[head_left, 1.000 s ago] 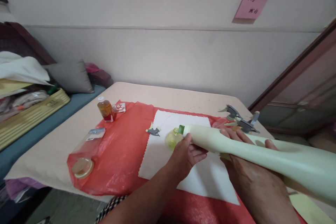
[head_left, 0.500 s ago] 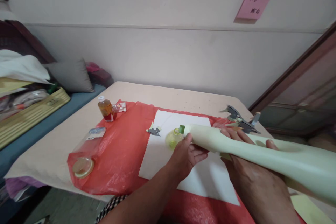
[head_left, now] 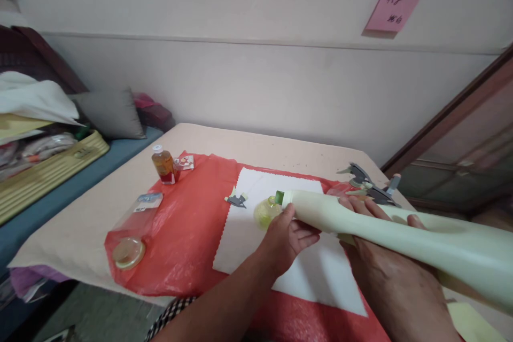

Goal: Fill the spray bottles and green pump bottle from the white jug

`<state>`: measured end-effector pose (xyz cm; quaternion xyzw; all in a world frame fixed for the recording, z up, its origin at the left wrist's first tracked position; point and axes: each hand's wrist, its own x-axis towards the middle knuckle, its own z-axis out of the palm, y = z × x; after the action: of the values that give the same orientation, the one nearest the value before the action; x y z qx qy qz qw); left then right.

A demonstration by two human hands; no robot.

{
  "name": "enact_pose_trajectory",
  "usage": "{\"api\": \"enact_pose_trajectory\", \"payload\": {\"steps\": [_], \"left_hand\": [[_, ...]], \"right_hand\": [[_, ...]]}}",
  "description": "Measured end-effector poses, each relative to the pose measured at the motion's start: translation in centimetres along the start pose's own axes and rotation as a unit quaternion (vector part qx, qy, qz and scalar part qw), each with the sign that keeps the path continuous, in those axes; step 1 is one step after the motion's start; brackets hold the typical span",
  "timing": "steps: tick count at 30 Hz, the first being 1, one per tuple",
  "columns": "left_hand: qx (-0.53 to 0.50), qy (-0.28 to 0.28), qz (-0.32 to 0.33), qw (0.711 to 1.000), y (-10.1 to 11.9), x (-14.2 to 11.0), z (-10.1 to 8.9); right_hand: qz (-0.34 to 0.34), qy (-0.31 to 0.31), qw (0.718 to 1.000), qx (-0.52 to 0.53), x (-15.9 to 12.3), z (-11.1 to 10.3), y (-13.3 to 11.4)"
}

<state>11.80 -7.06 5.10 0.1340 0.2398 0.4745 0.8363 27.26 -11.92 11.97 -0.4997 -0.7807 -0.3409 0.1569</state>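
Observation:
A long, smooth pale green plastic body point(head_left: 393, 227) lies tilted across my hands. Its narrow neck with a darker green tip points left, and its wide end runs out of view at the right edge. My left hand point(head_left: 286, 238) holds the neck from below, thumb against it and the other fingers partly extended. Around the thicker middle wraps my right hand point(head_left: 395, 262), its fingertips showing over the top. Just left of the tip sits a clear rounded container point(head_left: 265, 214) with a yellowish tint, on a white scalloped sheet point(head_left: 320, 278). I cannot tell whether tip and container touch.
Red plastic point(head_left: 180, 240) covers part of the table point(head_left: 76, 235). At left are an amber bottle point(head_left: 164, 165), a small packet point(head_left: 185, 162) and a round clear lid point(head_left: 129, 253). Grey clip-like pieces point(head_left: 237, 201) lie on the sheet's left edge, larger grey ones point(head_left: 374, 187) at right.
The view has shifted slightly. Both hands keep their hold on the pale green body, which stays at nearly the same tilt and place.

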Motion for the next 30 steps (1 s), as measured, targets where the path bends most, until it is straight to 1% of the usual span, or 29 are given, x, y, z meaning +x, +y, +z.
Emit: {"api": "enact_pose_trajectory", "payload": {"steps": [4, 7, 12, 15, 18, 20, 24, 26, 30], "left_hand": [[-0.007, 0.002, -0.002, 1.0, 0.0, 0.0, 0.0], [-0.014, 0.003, 0.001, 1.0, 0.0, -0.1, 0.1], [-0.025, 0.01, 0.01, 1.0, 0.0, -0.3, 0.4], [-0.027, 0.009, 0.015, 0.999, 0.0, -0.4, 0.7], [-0.022, 0.005, 0.016, 1.0, 0.1, -0.6, 0.9], [-0.015, 0.008, 0.016, 1.0, 0.2, -0.7, 0.9], [-0.011, -0.011, 0.02, 1.0, 0.2, -0.6, 0.8], [-0.011, -0.012, 0.019, 1.0, 0.1, -0.5, 0.7], [-0.012, -0.014, 0.02, 1.0, 0.1, -0.4, 0.6]], "right_hand": [[0.003, -0.022, 1.0, 0.003, 0.2, -0.4, -0.2], [0.002, -0.025, 1.0, 0.017, 0.4, -0.7, -0.4], [0.033, -0.011, 0.998, 0.05, 0.9, -1.1, -0.6], [0.045, -0.013, 0.997, 0.057, 0.9, -1.0, -0.7], [0.033, -0.01, 0.998, 0.048, 0.8, -0.8, -0.6], [0.038, 0.005, 0.998, 0.045, 0.8, -0.7, -0.6], [0.035, 0.021, 0.998, 0.042, 0.9, -0.8, -0.8], [0.033, 0.016, 0.999, 0.039, 1.1, -0.9, -0.8], [0.022, 0.036, 0.999, 0.03, 1.2, -0.8, -0.8]]}}
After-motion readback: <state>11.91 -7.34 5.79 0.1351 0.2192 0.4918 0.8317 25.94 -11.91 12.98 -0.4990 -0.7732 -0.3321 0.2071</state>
